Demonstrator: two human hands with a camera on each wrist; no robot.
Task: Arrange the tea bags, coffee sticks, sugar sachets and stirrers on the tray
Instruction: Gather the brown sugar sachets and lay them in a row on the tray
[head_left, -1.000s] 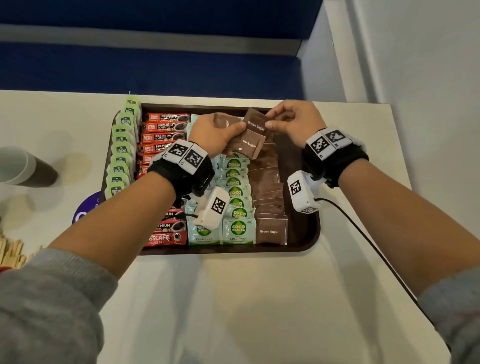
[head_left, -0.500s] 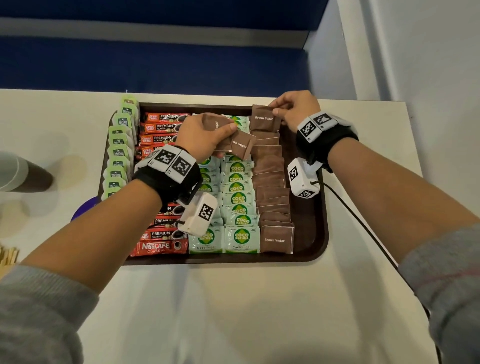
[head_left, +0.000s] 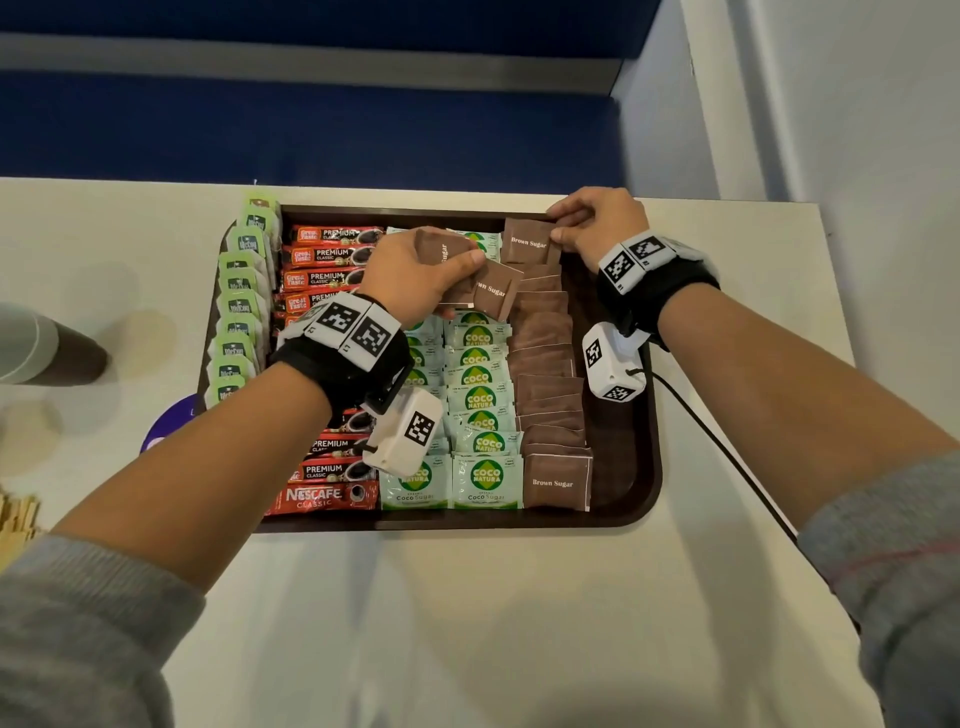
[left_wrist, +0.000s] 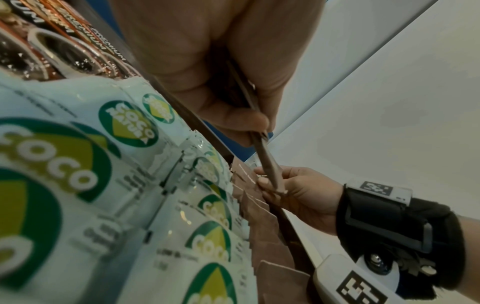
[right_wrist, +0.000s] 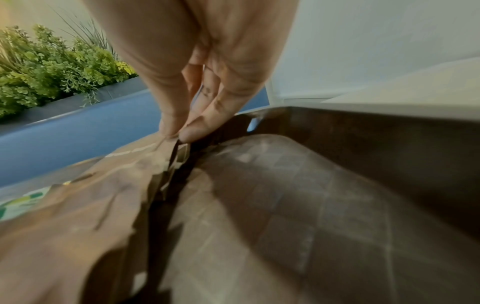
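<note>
A dark brown tray (head_left: 631, 467) holds rows of red coffee sticks (head_left: 332, 254), pale green Coco sugar sachets (head_left: 485, 475) and brown sugar sachets (head_left: 548, 395). Green tea bags (head_left: 236, 312) line its left rim. My left hand (head_left: 421, 275) grips a small bunch of brown sugar sachets (head_left: 496, 293) above the tray's middle. My right hand (head_left: 592, 223) pinches one brown sugar sachet (head_left: 530, 241) at the far end of the brown row, by the tray's back wall. In the right wrist view the thumb and fingertips (right_wrist: 192, 129) squeeze that sachet's edge (right_wrist: 145, 162).
The tray sits on a white table (head_left: 519, 623) against a blue wall. A paper cup (head_left: 31, 345) stands at the left, wooden stirrers (head_left: 15, 519) lie at the left edge, and a purple disc (head_left: 171, 426) peeks from under my left forearm. A cable (head_left: 727, 457) trails from my right wrist.
My right hand has carried one brown sachet away from the left hand's bunch to the far end of the brown row. The left hand has stayed over the tray's middle with its sachets.
</note>
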